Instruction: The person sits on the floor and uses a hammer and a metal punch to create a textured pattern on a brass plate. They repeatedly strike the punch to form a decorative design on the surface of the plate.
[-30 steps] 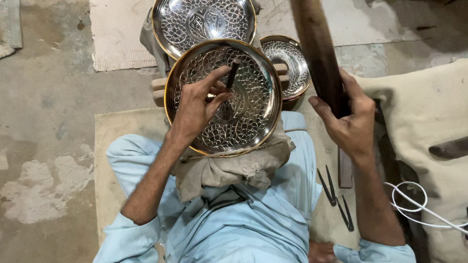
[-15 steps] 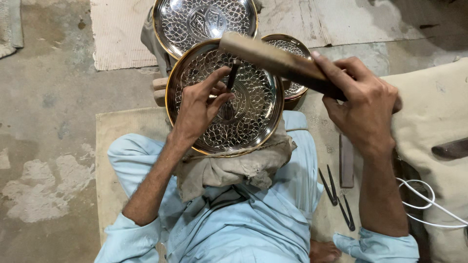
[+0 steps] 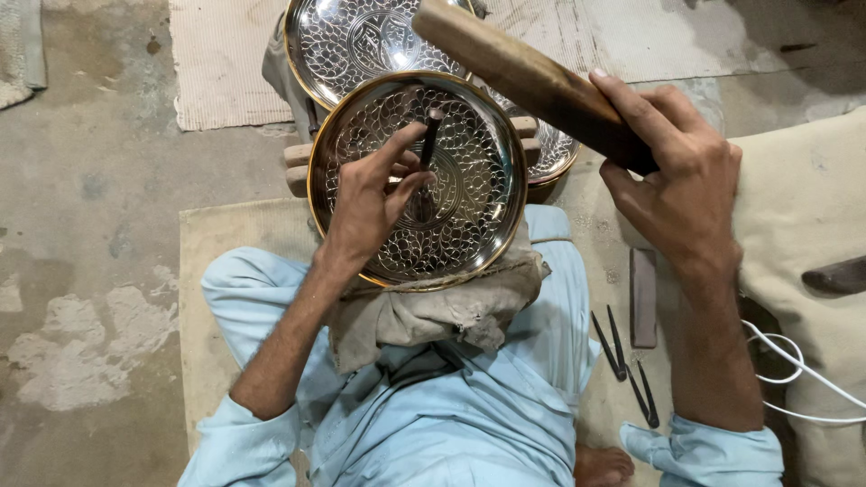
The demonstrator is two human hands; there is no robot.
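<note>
The left hand (image 3: 374, 203) pinches a dark punch (image 3: 428, 149) between thumb and fingers, tip set near the middle of the plate (image 3: 469, 230). The plate rests on a cloth (image 3: 433, 316) over the lap, shiny, gold-rimmed, covered nearly all over with a fine engraved leaf pattern; little looks left undone. The right hand (image 3: 677, 185) grips a wooden mallet (image 3: 532, 81), fingers wrapped tight, raised above the plate.

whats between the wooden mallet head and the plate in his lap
In the head view, the punch, pinched upright in the left hand, stands on the plate just below the mallet in the right hand; a small gap remains above its top.
</note>
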